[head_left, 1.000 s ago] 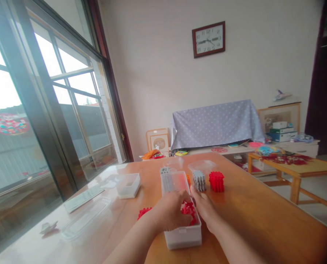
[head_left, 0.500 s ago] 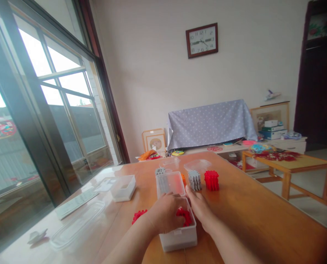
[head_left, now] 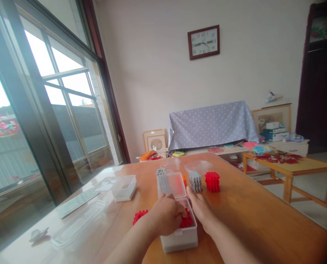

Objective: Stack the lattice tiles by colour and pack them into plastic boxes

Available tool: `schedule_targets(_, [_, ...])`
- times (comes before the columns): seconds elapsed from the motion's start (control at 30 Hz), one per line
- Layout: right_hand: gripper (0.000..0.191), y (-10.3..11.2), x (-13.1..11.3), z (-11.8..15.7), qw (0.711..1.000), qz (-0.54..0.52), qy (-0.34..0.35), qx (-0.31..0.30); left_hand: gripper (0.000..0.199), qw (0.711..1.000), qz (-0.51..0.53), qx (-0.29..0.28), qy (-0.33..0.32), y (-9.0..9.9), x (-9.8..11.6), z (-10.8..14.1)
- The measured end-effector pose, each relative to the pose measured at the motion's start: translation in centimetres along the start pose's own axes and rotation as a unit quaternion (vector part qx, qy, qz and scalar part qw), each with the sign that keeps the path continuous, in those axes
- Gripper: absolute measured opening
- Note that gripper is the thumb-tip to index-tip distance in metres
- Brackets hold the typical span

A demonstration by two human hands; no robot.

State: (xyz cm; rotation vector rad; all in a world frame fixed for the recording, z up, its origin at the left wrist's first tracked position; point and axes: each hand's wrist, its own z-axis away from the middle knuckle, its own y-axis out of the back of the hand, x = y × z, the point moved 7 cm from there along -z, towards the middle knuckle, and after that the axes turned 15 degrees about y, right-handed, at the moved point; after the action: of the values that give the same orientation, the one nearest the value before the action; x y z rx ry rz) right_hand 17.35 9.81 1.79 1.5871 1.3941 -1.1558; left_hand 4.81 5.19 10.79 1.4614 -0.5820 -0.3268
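One head-worn view looks forward and slightly down, across the nearby table (head_left: 235, 209) toward the wall (head_left: 149, 66).

Daylight pours in through the tall window (head_left: 70, 79) on my left, so bright that the sky in its panes burns out to white. A bluish haze veils that side, and pale glare washes the near left of the glossy table (head_left: 251, 205). The wall (head_left: 147, 66) looks evenly grey and soft, while the doorway (head_left: 320, 91) at far right sinks almost to black. A dim, soft shadow lies beside my right forearm (head_left: 224, 238). Fine detail is smeared (I can read the clock (head_left: 204, 42), though), and the wide view stretches and tilts things towards the edges.
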Motion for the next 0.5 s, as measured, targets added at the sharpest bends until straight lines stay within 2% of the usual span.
schedule_targets(0.1, [0.065, -0.5, 0.0, 0.0, 0.999, -0.023, 0.002, -0.029, 0.029, 1.000, 0.026, 0.015, 0.001, 0.7, -0.5, 0.5])
schedule_targets(0.17, [0.064, -0.5, -0.1, 0.0, 0.999, -0.030, 0.002, -0.030, 0.031, 0.998, 0.059, 0.027, 0.009, 1.6, -1.6, 1.0])
schedule_targets(0.37, [0.066, -0.2, 0.1, 0.3, 0.999, -0.013, -0.012, -0.026, 0.033, 0.983, 0.116, 0.069, 0.123, 4.9, -8.0, 4.0])
schedule_targets(0.5, [0.065, -0.2, -0.1, 0.3, 1.000, -0.018, -0.002, -0.021, 0.041, 0.975, 0.122, 0.042, 0.183, 5.4, -11.5, 6.5])
